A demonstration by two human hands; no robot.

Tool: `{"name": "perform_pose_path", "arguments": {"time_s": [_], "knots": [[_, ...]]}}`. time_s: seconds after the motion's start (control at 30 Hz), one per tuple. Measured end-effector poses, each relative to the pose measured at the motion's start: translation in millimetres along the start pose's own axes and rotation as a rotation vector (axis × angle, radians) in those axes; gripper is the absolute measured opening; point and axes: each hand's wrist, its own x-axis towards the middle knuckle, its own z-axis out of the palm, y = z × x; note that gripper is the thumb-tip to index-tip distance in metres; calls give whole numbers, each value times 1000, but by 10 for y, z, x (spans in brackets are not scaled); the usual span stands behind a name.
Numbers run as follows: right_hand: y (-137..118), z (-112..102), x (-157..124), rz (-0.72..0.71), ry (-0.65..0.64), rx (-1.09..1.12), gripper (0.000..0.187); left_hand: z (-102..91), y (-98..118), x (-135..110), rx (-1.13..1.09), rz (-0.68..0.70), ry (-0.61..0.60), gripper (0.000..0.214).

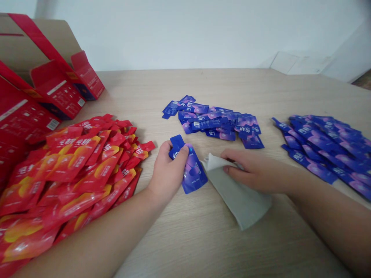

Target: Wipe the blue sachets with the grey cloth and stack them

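Observation:
Between thumb and fingers, my left hand (168,170) grips a purple-blue sachet (194,175), tilted, with its printed face towards me. My right hand (251,170) pinches a folded grey-white cloth (236,197), whose lower end hangs down to the right. The cloth's upper corner is close to the sachet's right edge; whether they touch I cannot tell. Behind both hands lies a loose heap of similar purple-blue sachets (214,119).
A large pile of red and orange sachets (75,166) covers the left side. Red cartons (60,88) stand behind it. More purple-blue sachets (327,143) overlap in rows at the right. The wooden table (139,88) ends at a pale wall.

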Motion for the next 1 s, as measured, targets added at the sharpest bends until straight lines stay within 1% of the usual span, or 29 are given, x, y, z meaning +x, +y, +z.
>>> {"name": "perform_pose_path", "arguments": {"time_s": [0.1, 0.2, 0.3, 0.4, 0.43, 0.5, 0.53, 0.57, 0.6, 0.67, 0.73, 0.8, 0.87, 0.93, 1.0], "knots": [[63, -16, 37, 25, 28, 39, 26, -25, 20, 12, 112, 54, 51, 41], [142, 14, 73, 36, 79, 55, 26, -41, 5, 35, 283, 142, 70, 48], [208, 58, 101, 74, 167, 36, 29, -41, -64, 40, 443, 237, 32, 62], [203, 114, 109, 112, 280, -29, 31, -42, -136, 6, 594, 364, -33, 76], [182, 136, 105, 102, 320, -70, 31, -48, -146, -13, 631, 407, -82, 78], [115, 179, 87, 44, 387, -189, 31, -70, -138, -57, 706, 473, -240, 84], [75, 197, 76, -2, 401, -264, 30, -87, -122, -77, 753, 488, -333, 87], [35, 211, 63, -62, 388, -339, 28, -106, -99, -96, 811, 492, -424, 92], [-3, 221, 53, -127, 352, -406, 27, -125, -76, -112, 872, 490, -507, 100], [-65, 227, 41, -246, 236, -479, 25, -156, -36, -134, 988, 486, -645, 124], [-104, 230, 48, -309, 136, -444, 19, -165, -22, -149, 1082, 507, -726, 139], [-121, 253, 74, -307, 89, -327, 15, -151, -31, -164, 1144, 523, -724, 140], [-120, 312, 112, -283, 93, -205, 18, -121, -54, -185, 1178, 516, -675, 137], [-111, 400, 152, -214, 157, -125, 15, -92, -78, -208, 1183, 507, -635, 134], [-104, 491, 182, -96, 257, -67, 9, -71, -99, -228, 1173, 508, -601, 131]]}}
